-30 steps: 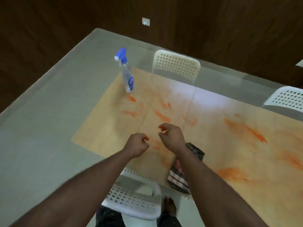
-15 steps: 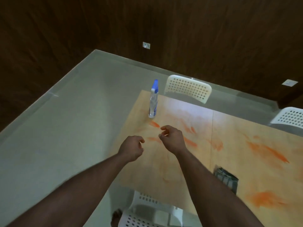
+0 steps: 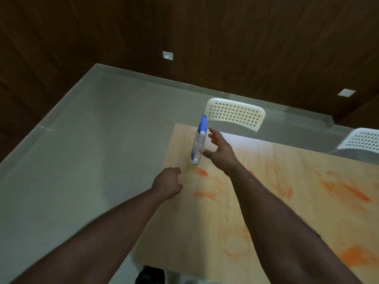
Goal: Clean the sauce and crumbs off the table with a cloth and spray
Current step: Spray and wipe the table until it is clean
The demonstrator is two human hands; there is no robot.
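Now I see my right hand [image 3: 220,153] with fingers [image 3: 213,134] spread wide, just beside the spray bottle [image 3: 198,143], not gripping it. It stands upright near the worktop [image 3: 205,232] corner. My left hand [image 3: 168,184] is loosely curled, holding nothing. Orange sauce smears [image 3: 346,190] cover the wood.

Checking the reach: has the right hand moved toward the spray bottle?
Yes. The right hand moved forward to the spray bottle, fingers open beside it.

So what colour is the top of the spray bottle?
Blue, on the spray bottle top; the head view shows it.
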